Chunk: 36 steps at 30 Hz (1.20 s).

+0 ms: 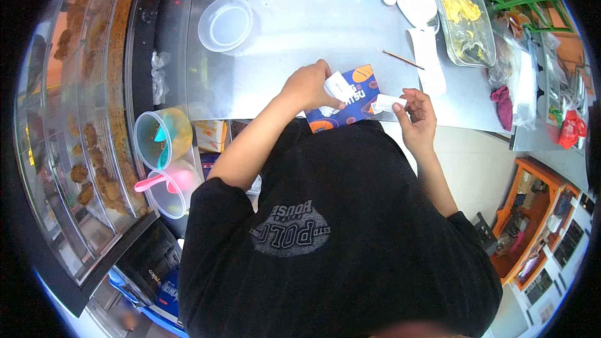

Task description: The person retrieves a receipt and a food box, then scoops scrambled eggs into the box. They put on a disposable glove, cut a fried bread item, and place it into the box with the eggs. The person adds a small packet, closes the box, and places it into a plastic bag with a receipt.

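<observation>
In front of my torso, at the near edge of the metal counter [282, 44], is a flat blue printed package [363, 111] with orange pictures. My left hand [307, 89] is closed on a white flap or card [339, 87] at the package's left side, with the thumb along its lower edge. At the opposite side, my right hand [418, 116] pinches another small white piece [387, 104] between thumb and fingers. Whether these white pieces are part of the package or separate slips, I cannot tell. Beyond my right hand lies a thin pencil-like stick [400, 58].
A clear plastic tub [226, 23] stands farther left. Toward the right are a white strip [428, 62], a glass dish [489, 50] of yellow food and a purple cloth [501, 106]. At left, a glass display case [94, 150] adjoins tubs holding a pink scoop [166, 179] and a teal utensil [164, 144].
</observation>
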Each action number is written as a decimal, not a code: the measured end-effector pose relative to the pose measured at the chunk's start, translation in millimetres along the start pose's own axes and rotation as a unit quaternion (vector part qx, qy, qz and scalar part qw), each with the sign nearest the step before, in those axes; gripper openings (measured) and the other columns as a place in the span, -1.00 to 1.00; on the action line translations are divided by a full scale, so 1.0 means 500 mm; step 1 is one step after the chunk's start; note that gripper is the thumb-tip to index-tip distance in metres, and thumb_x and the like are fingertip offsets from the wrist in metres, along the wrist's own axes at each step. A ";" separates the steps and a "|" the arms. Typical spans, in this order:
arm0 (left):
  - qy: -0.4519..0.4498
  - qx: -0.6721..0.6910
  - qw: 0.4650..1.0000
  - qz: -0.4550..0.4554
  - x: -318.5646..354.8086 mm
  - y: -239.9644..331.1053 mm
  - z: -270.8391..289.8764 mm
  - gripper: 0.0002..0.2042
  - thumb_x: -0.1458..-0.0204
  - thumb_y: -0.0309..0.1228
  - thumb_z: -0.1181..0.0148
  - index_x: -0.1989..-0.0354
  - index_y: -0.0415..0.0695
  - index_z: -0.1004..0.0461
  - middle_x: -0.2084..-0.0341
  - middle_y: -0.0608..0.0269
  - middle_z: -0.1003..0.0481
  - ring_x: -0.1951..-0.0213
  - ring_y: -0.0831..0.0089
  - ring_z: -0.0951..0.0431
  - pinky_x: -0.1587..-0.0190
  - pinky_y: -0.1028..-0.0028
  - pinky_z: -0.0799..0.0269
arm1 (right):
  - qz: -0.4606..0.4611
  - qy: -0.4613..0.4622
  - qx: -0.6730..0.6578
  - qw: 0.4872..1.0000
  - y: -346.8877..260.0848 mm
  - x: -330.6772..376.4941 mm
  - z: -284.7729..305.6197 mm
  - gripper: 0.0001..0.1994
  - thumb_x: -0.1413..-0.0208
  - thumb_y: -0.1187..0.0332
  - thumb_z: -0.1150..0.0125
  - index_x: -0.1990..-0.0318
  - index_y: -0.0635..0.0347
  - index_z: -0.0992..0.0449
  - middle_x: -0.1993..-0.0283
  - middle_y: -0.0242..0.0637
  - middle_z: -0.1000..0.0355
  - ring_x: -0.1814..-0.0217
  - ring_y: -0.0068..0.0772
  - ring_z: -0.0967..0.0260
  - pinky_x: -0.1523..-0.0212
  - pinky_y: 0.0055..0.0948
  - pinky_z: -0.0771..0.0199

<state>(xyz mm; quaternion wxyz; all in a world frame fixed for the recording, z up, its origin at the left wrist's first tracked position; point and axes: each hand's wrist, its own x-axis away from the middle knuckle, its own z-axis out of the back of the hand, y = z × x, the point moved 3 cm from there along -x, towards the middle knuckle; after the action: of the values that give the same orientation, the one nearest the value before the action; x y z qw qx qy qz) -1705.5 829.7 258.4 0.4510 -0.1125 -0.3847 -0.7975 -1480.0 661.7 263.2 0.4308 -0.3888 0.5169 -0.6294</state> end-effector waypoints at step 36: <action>-0.270 0.786 0.557 -0.006 0.007 -0.114 -0.076 -0.45 -0.10 -0.30 -0.44 -0.19 -0.36 -0.45 0.03 -0.08 -0.64 0.09 0.19 -0.73 -0.03 0.20 -0.70 | 0.095 -0.125 -0.147 0.977 -0.137 -0.077 -0.123 -0.53 -0.23 0.66 -0.29 -0.26 0.32 -0.34 0.10 -0.18 -0.59 -0.02 -0.42 -0.56 -0.06 -0.41 -0.53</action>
<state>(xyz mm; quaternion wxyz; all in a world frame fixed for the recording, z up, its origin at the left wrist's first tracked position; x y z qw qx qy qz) -1746.9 817.1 205.4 0.2309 0.0786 -0.9631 -0.1140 -1534.5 723.9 319.0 0.4881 -0.4725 0.5805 -0.4489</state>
